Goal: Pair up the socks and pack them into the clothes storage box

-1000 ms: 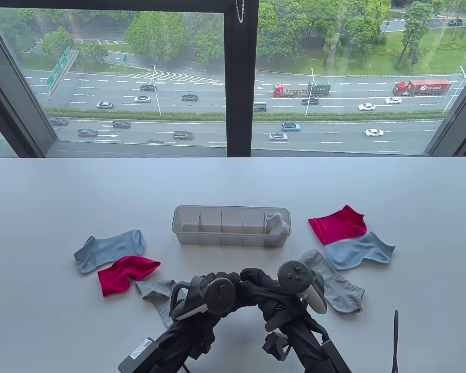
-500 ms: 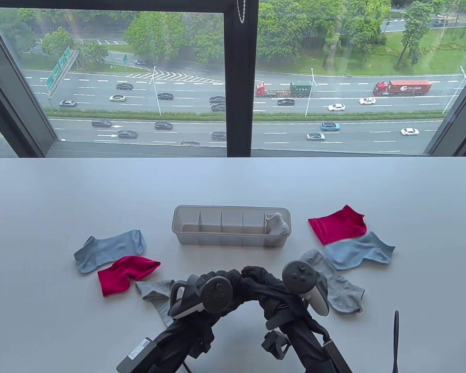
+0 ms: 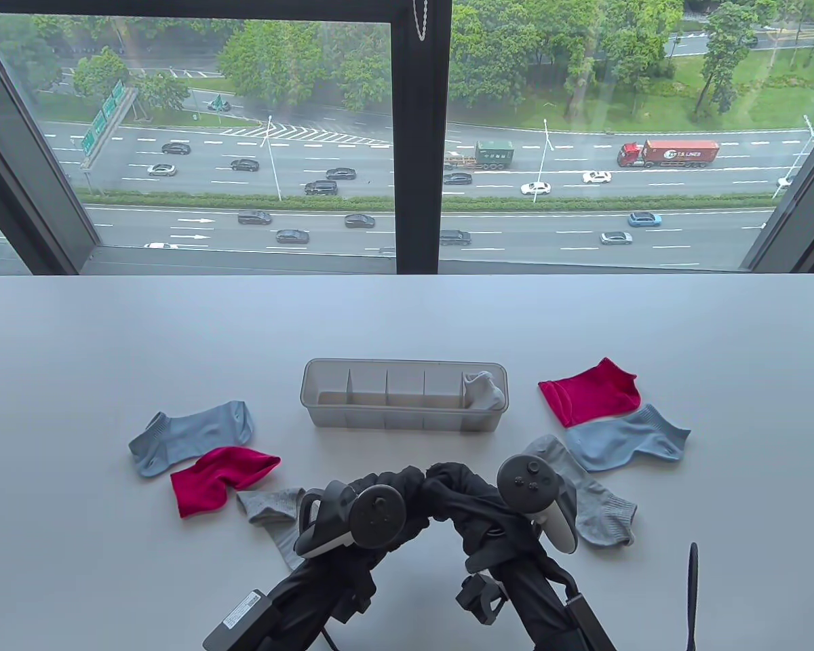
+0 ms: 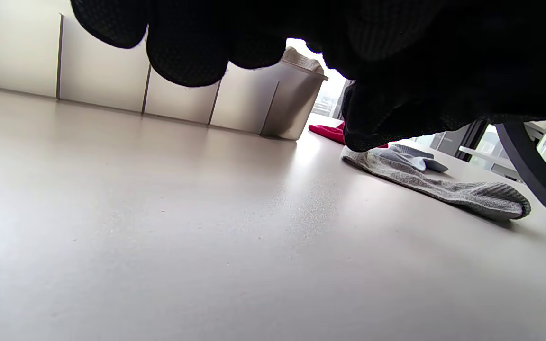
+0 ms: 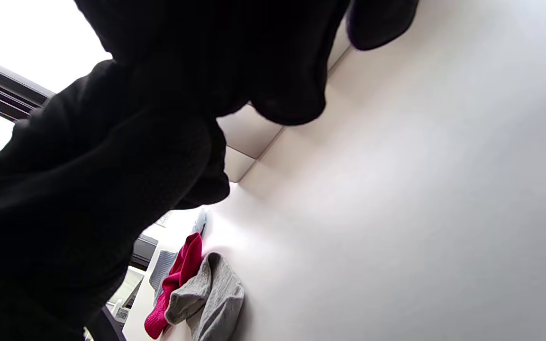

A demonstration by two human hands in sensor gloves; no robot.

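A: Socks (image 3: 191, 428) are lying at nine and three o'clock of the storage box (image 3: 404, 395); one pale bundle (image 3: 483, 389) is sitting in its three-o'clock compartment. Over the last second, nothing has been picked up; the right hand (image 3: 509, 505) is drifting slightly toward three.

B: So pairing is stalling. Are the hands gripping?

A: Both are hanging loosely curled, empty, the left hand (image 3: 373, 508) beside it. Only the wrist views are showing bare surface (image 4: 159, 227) beneath the fingers (image 4: 187, 52).

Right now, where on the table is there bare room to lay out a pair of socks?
Bare table runs between the window and the storage box, and along both outer edges. It is crowded near the hands, beside the red sock and the gray sock.
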